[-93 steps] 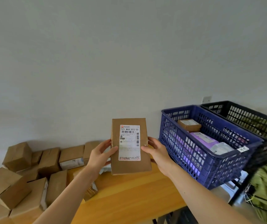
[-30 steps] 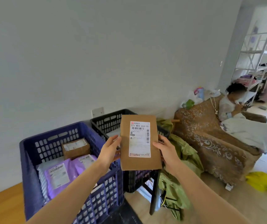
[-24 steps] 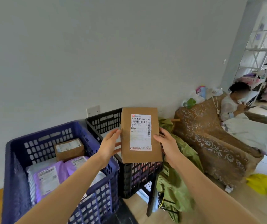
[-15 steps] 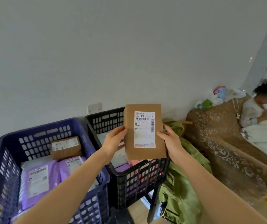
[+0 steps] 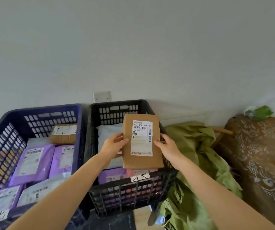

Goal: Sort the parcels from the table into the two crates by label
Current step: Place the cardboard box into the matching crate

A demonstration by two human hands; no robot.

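Starting left of the black crate (image 5: pixel 116 103), the blue crate (image 5: pixel 38 108) stands against its side, holding purple mailers (image 5: pixel 32 161) and a small brown box (image 5: pixel 63 134) at the far end. Over the black crate's right half, the left hand (image 5: pixel 114 146) and the right hand (image 5: pixel 168 147) grip a flat brown parcel (image 5: pixel 142 160) by its long edges, a thumb on the labelled face at each side. It hangs above the grey bag (image 5: pixel 108 131) and other bags already inside. Right of the black crate lies a heap of green cloth (image 5: pixel 198 146), then a patterned sofa (image 5: pixel 258 155). The step in hand looks like dropping this parcel into the black crate. Next it should be lowered flat onto the bags and both hands opened, keeping clear of the right wall.
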